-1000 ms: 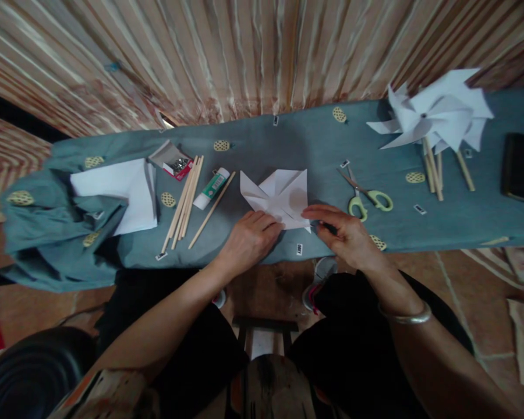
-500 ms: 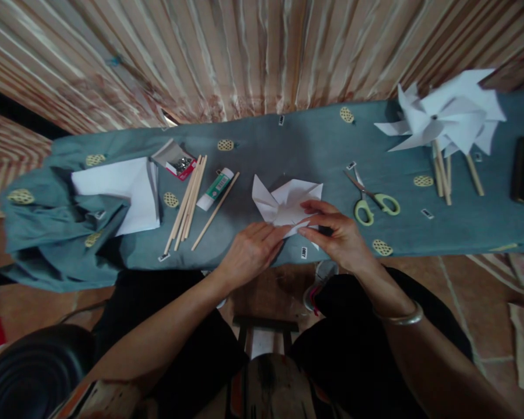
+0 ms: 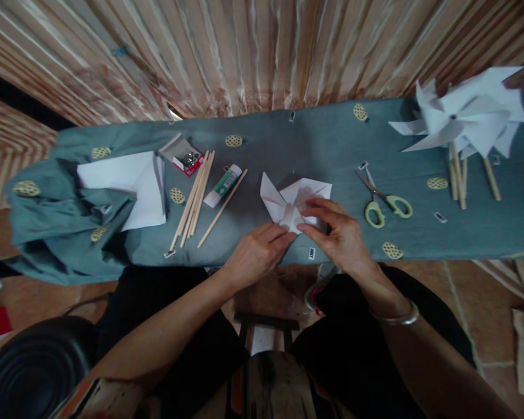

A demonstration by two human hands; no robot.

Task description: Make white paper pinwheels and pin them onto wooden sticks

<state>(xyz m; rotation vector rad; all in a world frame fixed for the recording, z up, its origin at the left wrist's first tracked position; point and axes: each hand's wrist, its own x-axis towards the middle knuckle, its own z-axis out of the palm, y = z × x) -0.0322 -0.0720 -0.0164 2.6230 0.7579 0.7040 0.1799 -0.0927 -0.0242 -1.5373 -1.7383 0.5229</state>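
A white paper pinwheel (image 3: pixel 290 205), its blades partly folded in, lies on the cloth in front of me. Pressing on its lower left edge, my left hand (image 3: pixel 261 250) has its fingers closed together over the paper. My right hand (image 3: pixel 338 233) pinches a part of the pinwheel near its centre between thumb and fingers. To the right of that hand lie scissors (image 3: pixel 386 203) with light green handles, blades apart. A glue stick (image 3: pixel 222 186) and a single wooden stick (image 3: pixel 222 208) rest to the left of the paper.
Several wooden sticks (image 3: pixel 193 201) lie beside an open box of metal pins (image 3: pixel 186 156). White paper sheets (image 3: pixel 146 180) sit at the left, partly under bunched cloth (image 3: pixel 70 215). Several pinwheels on sticks (image 3: pixel 471 119) stand at the right. Behind hangs a striped curtain (image 3: pixel 262 52).
The right hand has brought a paper flap from the lower edge up toward the pinwheel's centre. The left hand stays on the paper. The whole view has shifted slightly.
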